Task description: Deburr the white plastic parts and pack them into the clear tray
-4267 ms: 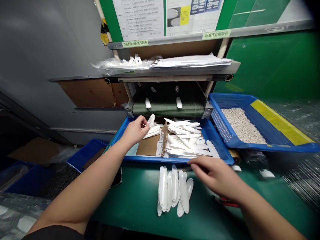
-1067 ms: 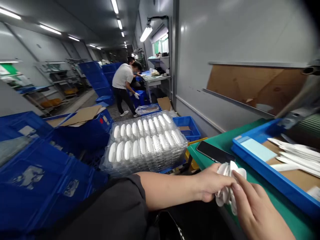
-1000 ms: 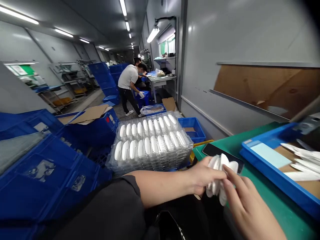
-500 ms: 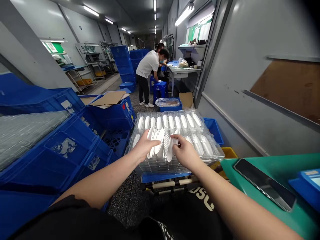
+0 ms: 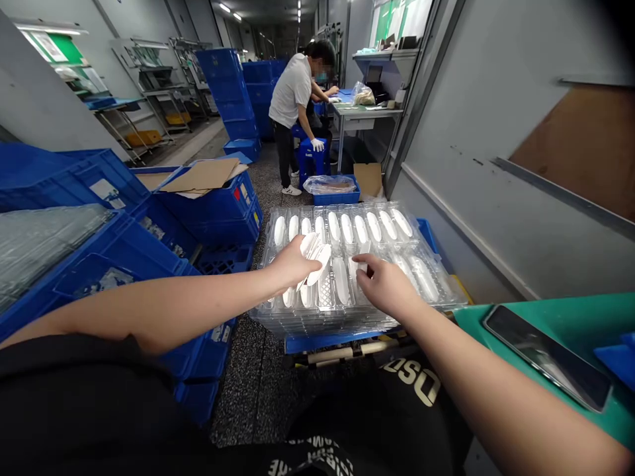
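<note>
My left hand [image 5: 292,262] pinches a small sheaf of white pieces [image 5: 315,262] between thumb and fingers, low over the clear tray [image 5: 342,225]. Earlier my hands were bunched close together over the tray; now they sit further apart. My right hand [image 5: 385,285] is curled down, its fingertips [image 5: 362,270] at a single white piece [image 5: 359,266] in the tray's near rows, and I cannot tell whether they pinch it. The tray tops a stack on a blue cart [image 5: 337,342]. A phone [image 5: 546,357] lies on the green bench [image 5: 536,317] to my right.
</note>
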The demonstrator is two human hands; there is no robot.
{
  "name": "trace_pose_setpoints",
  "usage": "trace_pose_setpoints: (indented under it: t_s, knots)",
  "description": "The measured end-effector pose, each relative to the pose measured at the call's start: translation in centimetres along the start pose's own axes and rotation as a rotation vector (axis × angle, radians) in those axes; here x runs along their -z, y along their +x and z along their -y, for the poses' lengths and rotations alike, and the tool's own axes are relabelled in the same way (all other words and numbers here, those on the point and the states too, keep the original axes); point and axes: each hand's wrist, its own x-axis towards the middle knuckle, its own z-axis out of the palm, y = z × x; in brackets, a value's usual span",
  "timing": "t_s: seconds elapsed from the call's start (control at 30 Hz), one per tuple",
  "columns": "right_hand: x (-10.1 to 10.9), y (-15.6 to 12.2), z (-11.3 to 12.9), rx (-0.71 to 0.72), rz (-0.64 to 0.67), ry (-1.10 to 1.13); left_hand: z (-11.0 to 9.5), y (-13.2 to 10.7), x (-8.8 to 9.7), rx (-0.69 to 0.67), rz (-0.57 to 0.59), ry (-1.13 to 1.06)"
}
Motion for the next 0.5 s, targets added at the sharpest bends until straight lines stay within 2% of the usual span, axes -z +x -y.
trace_pose_setpoints:
  t_s: [0.13, 0.27, 0.4, 0.5]
  knots:
    - [-0.1, 0.3, -0.7, 0.023, 0.072, -0.090, -0.7, -0.5, -0.2, 0.043, 0.015, -0.011]
    - [0.1, 0.0, -0.8, 0.048, 0.062, -0.133, -0.7, -0.9, -0.5, 0.132, 0.014, 0.016]
    - [0.7, -1.4, -1.4, 0.041, 0.046, -0.079, -0.5, -1.0, -0.7, 0.144, 0.073, -0.001]
    - [0.8, -2.8, -1.8, 0.060, 0.048, -0.014, -0.6, -0.5, -0.6, 0.144, 0.111, -0.092]
